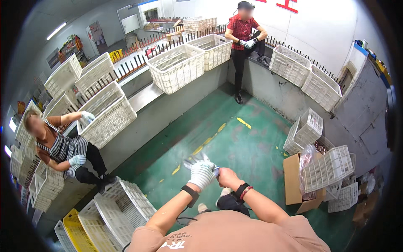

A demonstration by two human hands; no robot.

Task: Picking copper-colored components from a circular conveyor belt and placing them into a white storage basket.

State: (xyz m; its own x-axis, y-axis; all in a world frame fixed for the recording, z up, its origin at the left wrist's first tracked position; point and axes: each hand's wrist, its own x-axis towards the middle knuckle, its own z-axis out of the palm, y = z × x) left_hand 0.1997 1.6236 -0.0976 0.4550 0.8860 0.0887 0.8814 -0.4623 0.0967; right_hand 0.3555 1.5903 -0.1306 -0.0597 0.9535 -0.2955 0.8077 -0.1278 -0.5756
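My left hand [202, 174] wears a white knit glove with pale stripes. Beyond its knuckles, grey glove fingers spread out, smeared by motion; whether they are its own fingers or a second glove, I cannot tell. My bare right hand [230, 178] is closed and meets the thumb side of the left. Between the two hands shows a small bluish-grey bit [216, 171], too small to name. Each wrist has a black band, and the right also wears a red bracelet [247, 192]. Both hands are in front of my chest, above the green floor.
Nested white crates [126, 201] and a yellow one [75, 231] lie lower left. An open carton [292, 178] and tumbled crates [327, 168] stand right. White crates [176, 69] line the ledge. One gloved person [63, 147] sits left, another [243, 38] at the far corner.
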